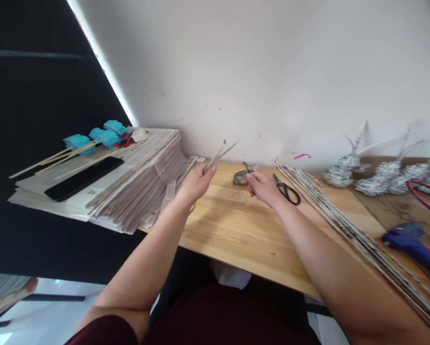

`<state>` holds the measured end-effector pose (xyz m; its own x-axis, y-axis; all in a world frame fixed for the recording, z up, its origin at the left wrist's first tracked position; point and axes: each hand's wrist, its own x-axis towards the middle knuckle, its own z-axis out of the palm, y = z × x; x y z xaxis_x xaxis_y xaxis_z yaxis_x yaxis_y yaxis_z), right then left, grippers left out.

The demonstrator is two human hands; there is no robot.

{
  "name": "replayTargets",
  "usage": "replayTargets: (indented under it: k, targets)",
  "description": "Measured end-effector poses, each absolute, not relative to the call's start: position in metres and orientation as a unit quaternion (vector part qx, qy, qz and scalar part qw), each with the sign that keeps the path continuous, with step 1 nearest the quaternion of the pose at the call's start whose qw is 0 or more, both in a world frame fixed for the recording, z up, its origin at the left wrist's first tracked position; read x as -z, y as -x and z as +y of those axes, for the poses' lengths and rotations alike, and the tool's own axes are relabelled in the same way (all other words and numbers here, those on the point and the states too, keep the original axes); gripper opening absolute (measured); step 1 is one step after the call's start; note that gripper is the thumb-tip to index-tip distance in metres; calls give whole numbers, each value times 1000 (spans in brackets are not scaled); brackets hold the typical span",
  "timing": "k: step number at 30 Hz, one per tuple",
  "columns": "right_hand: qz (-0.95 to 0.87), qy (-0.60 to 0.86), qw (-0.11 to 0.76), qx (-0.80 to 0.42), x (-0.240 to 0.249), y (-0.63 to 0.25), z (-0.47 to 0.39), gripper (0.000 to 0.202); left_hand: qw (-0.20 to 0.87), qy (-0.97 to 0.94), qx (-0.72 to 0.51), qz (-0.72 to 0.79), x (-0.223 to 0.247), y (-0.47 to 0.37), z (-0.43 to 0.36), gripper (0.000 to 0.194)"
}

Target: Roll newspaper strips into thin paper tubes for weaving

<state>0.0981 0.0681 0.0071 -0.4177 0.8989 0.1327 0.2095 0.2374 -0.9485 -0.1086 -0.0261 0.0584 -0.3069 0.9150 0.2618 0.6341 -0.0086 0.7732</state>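
My left hand (197, 184) is closed on thin newspaper strips (220, 155), whose ends stick up past the thumb toward the wall. To its right, my right hand (262, 186) is closed in a pinch over the wooden table. Its fingertips are beside a small, crumpled grey-brown bundle (239, 178) with a dark tie or loop at the top. I cannot tell whether they touch it or pinch something small. Black-handled scissors (290, 194) lie just right of the right hand, partly behind the wrist.
At the left stands a tall newspaper stack (135, 191) bearing a black phone (85, 178), wooden sticks and blue flower-like pieces (78, 142). Long rolled paper sticks (339, 220) lie at the right. Beyond are woven paper forms (339, 175) and a blue glue gun (409, 242).
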Motion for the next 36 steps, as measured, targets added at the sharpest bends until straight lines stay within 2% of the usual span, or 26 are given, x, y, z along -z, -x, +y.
replayTargets:
  k: [4,8,11,14,18,22,24,27,30,33,36]
  targets:
    - [-656,331,334,-591,-24,-99,53,57,268,-539,-456,656,-53,86,-64,58]
    - [-622,271,288,-676,-32,-99,41,57,261,-562,-453,641,-32,73,-86,48]
    - [-600,274,291,-693,-31,-98,37,43,266,-562,-457,636,-15,65,-92,39]
    - [-581,244,282,-723,-29,-100,37,33,316,-537,-475,621,-3,58,-95,41]
    - [-605,249,279,-703,-27,-102,40,29,391,-504,-504,582,1,55,-97,49]
    - [-634,290,281,-660,-26,-99,38,33,402,-488,-547,549,-1,55,-91,59]
    - [-639,295,284,-651,-26,-97,34,35,405,-477,-568,535,-1,54,-87,52]
    - [-641,303,287,-645,-27,-97,32,39,413,-453,-595,520,-2,54,-85,30]
    - [-623,328,289,-648,-26,-99,38,45,421,-437,-617,501,-7,56,-95,20]
    - [-609,342,342,-628,-23,-104,48,42,513,-481,-538,465,-14,60,-118,17]
    - [-595,362,373,-613,-21,-106,55,38,622,-563,-344,421,-12,61,-147,13]
